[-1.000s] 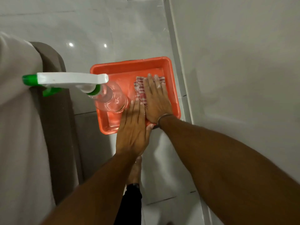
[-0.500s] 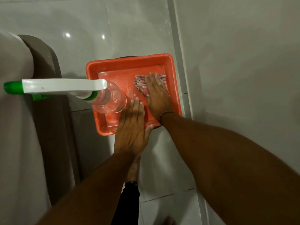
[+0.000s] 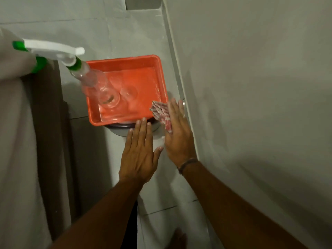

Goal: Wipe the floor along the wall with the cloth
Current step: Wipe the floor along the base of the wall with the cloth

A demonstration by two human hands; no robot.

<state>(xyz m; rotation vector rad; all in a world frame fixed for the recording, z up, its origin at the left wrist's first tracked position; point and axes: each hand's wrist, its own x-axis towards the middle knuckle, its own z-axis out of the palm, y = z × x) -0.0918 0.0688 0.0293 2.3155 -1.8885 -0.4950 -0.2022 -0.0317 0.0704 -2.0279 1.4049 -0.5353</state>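
Red-checked cloth (image 3: 161, 115) lies lengthwise along the wall (image 3: 251, 87), under the flat, unclenched right hand (image 3: 177, 133)

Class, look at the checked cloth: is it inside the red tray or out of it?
Out. The cloth lies under the right hand, past the tray rim's near right corner, beside the wall.
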